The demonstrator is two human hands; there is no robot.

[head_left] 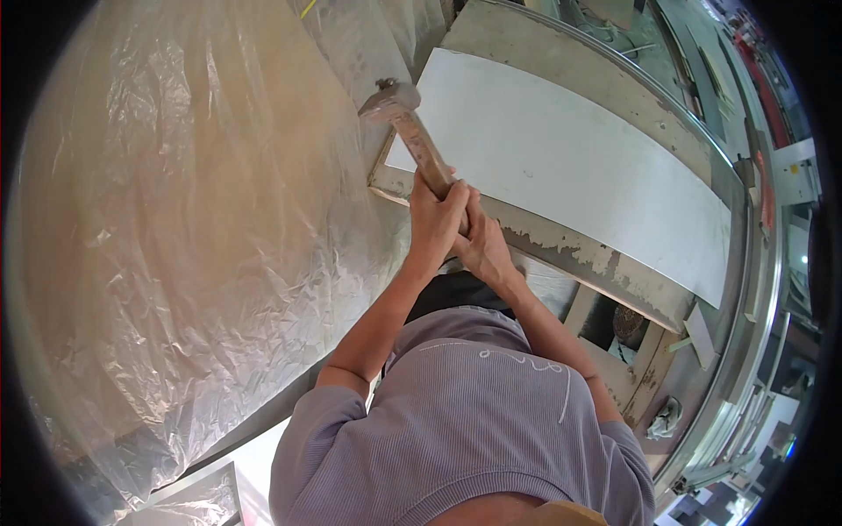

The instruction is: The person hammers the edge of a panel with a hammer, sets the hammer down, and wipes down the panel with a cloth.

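Both of my hands are wrapped round the wooden handle of a hammer (423, 151). My left hand (434, 219) grips higher up, nearer the head, while my right hand (487, 248) is closed lower down by the handle's end. The hammer's worn metal head points up and to the left, in front of the plastic sheeting. Just right of the handle, a white flat panel (561, 167) lies on a worn bench (605, 259) with peeling paint. The lower end of the handle is hidden by my fingers.
Clear plastic sheeting (193, 245) hangs over a large tan surface on the left. Along the right runs a metal rail (702, 131). A crumpled cloth (665, 418) and a small white piece (699, 337) lie at the lower right.
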